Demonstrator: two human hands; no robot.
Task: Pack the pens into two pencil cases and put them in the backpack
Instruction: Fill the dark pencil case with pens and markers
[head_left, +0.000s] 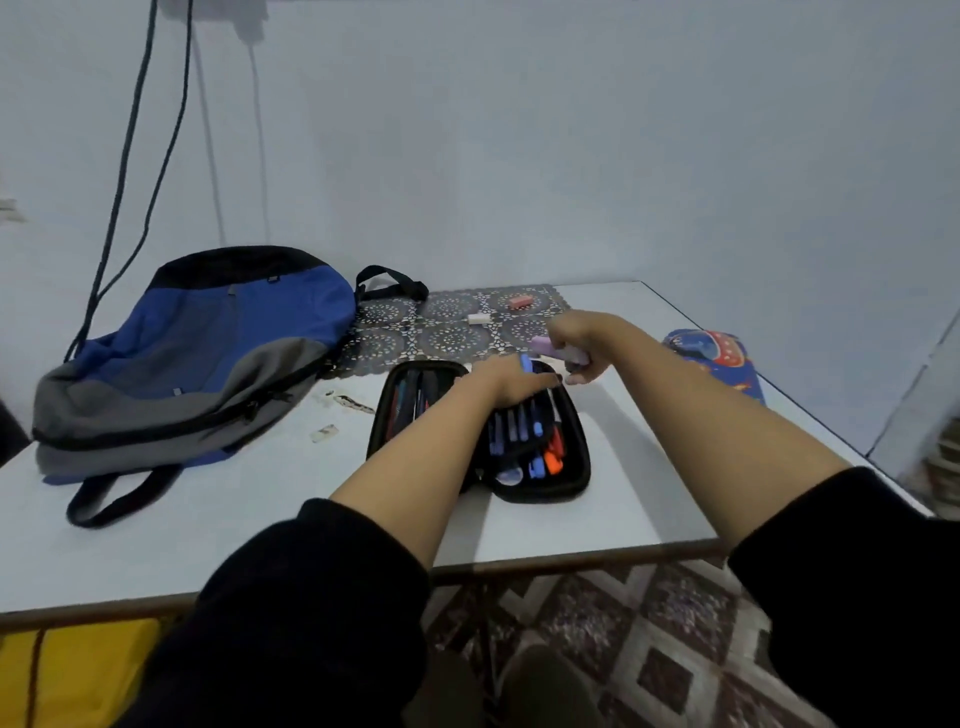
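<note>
One head-worn, wide-angle view, facing forward and down.

The camera sits above and behind both forearms, close enough that the dark sleeves (311, 597) fill the lower edge. The left hand (511, 387) and right hand (574, 345) lie near mid-frame. The table (208, 530) spreads around them, the wall (519, 156) rises beyond them, and the floor (649, 649) shows nearer than them.

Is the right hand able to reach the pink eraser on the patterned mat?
Probably yes for reach: the pink eraser lies uncovered just beyond the right hand, nothing between. But that hand holds a purple marker, so picking it up looks awkward.
</note>
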